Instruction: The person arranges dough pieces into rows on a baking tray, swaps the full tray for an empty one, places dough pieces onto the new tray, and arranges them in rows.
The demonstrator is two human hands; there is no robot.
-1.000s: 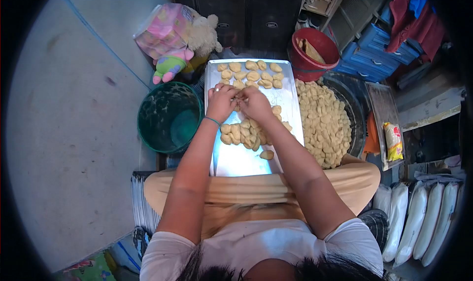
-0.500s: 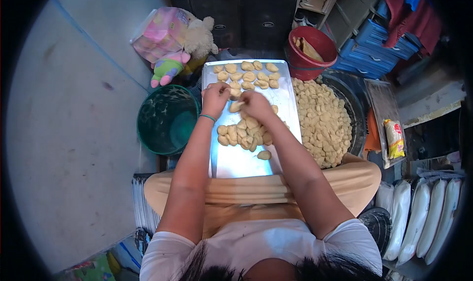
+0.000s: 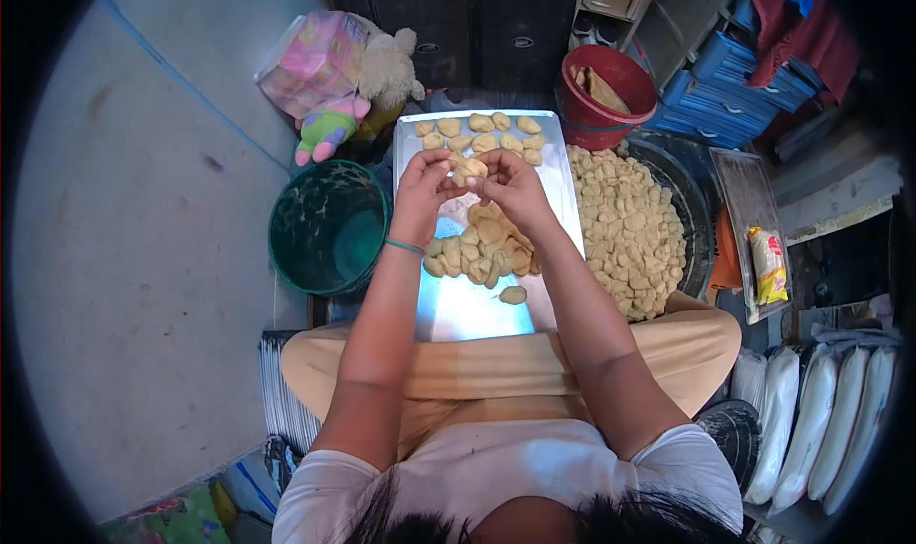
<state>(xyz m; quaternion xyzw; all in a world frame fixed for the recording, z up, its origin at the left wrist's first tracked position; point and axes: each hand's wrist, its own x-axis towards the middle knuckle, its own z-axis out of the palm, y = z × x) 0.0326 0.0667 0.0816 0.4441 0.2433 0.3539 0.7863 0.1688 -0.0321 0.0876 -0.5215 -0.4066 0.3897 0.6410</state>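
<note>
A pale yellow dough piece (image 3: 468, 170) is held up over the metal tray (image 3: 448, 324), pinched between the fingers of both hands. My left hand (image 3: 423, 189) grips its left side, and my right hand (image 3: 515, 186) grips its right side. Below them a heap of dough pieces (image 3: 477, 253) lies on the tray, partly hidden by my right forearm. One separate dough lump (image 3: 513, 295) rests nearer to me. Along the far end, shaped dough pieces (image 3: 481, 123) sit in loose rows, some of them hidden behind my hands.
Right of the tray, a large black basin (image 3: 701, 221) holds a big mound of dough pieces (image 3: 625, 229). A red bucket (image 3: 608, 129) stands behind it. Left are a green bucket (image 3: 329, 229) and stuffed toys (image 3: 386, 67). A yellow-and-red packet (image 3: 767, 262) lies on a board at right.
Both hands have come together and turned, with the dough piece now lifted between their fingertips. Before, they were lower and farther apart over the tray.
</note>
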